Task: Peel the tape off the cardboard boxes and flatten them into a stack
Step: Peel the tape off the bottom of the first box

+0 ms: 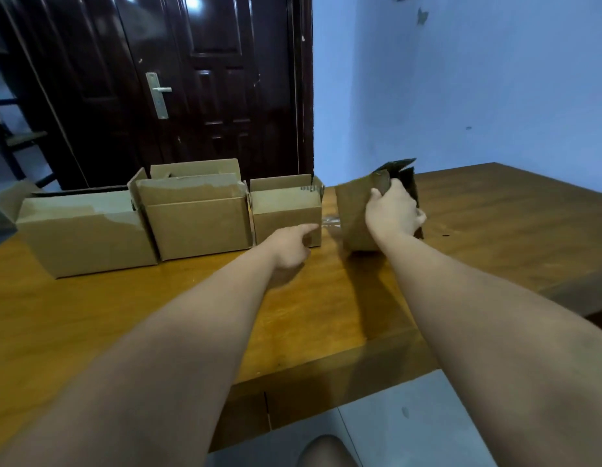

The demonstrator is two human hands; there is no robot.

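Note:
Three open cardboard boxes stand in a row on the wooden table (326,298): a large one (87,234) at the left, a medium one (198,224) in the middle and a small one (286,210) at the right. To their right my right hand (394,210) grips a small, partly collapsed cardboard box (355,214) that stands upright on the table. A strip of clear tape (331,222) shows between this box and the small one. My left hand (289,246) hovers in front of the small box, its forefinger stretched toward the tape, the other fingers curled and holding nothing.
A dark wooden door (191,79) with a metal handle stands behind the boxes. A blue wall (478,79) runs behind the table's right half. The table's near edge drops to a tiled floor (411,433). A dark shelf frame (6,129) is at the far left.

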